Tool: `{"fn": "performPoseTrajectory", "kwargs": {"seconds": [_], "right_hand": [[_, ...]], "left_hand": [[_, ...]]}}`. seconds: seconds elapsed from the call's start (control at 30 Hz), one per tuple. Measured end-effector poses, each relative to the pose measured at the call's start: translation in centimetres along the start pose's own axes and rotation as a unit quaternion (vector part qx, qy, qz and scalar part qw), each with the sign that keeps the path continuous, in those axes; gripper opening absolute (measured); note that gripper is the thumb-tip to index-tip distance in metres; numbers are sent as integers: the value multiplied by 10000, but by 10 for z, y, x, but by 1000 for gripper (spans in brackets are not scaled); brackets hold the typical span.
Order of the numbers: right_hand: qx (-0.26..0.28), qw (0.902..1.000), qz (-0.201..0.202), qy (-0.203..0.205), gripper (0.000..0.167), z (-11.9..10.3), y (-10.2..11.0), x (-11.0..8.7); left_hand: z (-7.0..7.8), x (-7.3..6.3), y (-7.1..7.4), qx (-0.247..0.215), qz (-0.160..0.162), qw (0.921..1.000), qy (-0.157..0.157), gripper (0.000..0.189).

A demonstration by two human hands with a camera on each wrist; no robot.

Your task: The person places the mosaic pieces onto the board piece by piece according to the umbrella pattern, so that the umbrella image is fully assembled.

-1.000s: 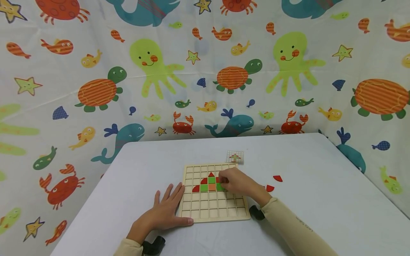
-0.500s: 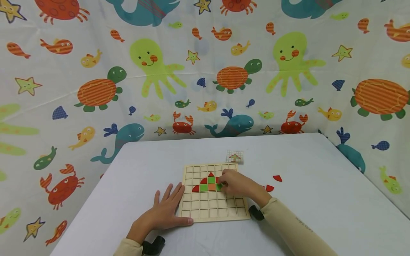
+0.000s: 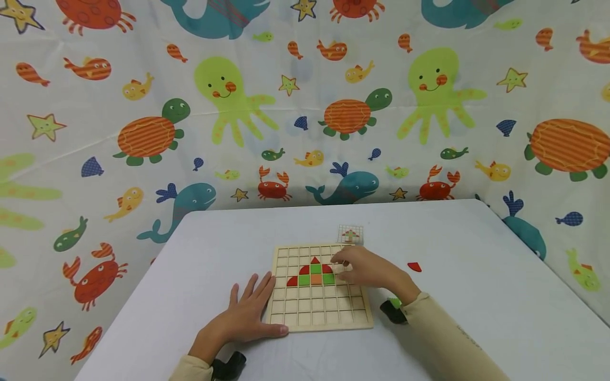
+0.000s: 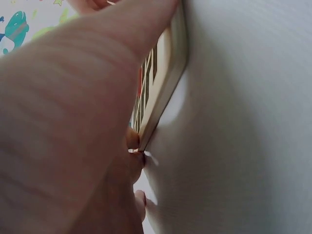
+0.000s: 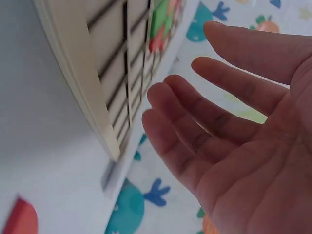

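Note:
A wooden grid board point(image 3: 305, 318) lies on the table, carrying a small pattern of coloured pieces. A red triangle point(image 3: 315, 260) tops green squares point(image 3: 328, 279), an orange square point(image 3: 316, 279) and red quarter-round pieces point(image 3: 292, 281). My left hand point(image 3: 245, 313) rests with spread fingers against the board's left edge, its thumb at the front corner. In the left wrist view that hand point(image 4: 73, 117) hides most of the board. Over the board's right side hovers my right hand point(image 3: 366, 266); its fingers point(image 5: 195, 131) are loosely bent, holding nothing.
A small pattern card point(image 3: 350, 234) lies just behind the board. To the right sits a loose red piece point(image 3: 414, 266). A green piece point(image 3: 395, 302) shows beside the black right wrist camera point(image 3: 393, 313). A sea-animal curtain point(image 3: 305, 132) hangs behind the table.
My right hand has let go of the green square at the pattern's right end and drawn back right, fingers parting. Its forearm now covers one loose red piece. My left hand has stayed still.

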State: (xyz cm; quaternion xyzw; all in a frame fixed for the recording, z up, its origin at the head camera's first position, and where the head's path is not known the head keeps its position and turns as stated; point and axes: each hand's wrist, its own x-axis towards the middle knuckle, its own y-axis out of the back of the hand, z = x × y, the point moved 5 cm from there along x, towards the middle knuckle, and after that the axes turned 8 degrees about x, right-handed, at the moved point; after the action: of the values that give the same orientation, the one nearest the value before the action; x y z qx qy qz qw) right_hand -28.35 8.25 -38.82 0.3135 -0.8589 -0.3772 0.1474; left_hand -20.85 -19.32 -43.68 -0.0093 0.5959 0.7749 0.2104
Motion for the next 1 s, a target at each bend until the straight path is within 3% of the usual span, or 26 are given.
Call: {"fn": "performPoseTrajectory", "kwargs": {"seconds": [0.1,0.37,0.6,0.8,1.0], "right_hand": [[-3,9997,200,-156,36,6,18,-7],[101,9935,307,-1091,37,34,62,-35],[-137,9793,278,-2001,34,70,88,-64],[-205,9640,75,-2651,29,101,96,-81],[130,9561,-226,-2918,24,117,86,-87]], "left_hand": [[-1,0,-2,4,-2,10000,9,128],[0,0,-1,4,24,10000,-24,128],[4,-2,3,-39,7,10000,-30,127],[3,-1,0,15,10,10000,-22,127],[3,-1,0,-2,-5,10000,-4,127]]}}
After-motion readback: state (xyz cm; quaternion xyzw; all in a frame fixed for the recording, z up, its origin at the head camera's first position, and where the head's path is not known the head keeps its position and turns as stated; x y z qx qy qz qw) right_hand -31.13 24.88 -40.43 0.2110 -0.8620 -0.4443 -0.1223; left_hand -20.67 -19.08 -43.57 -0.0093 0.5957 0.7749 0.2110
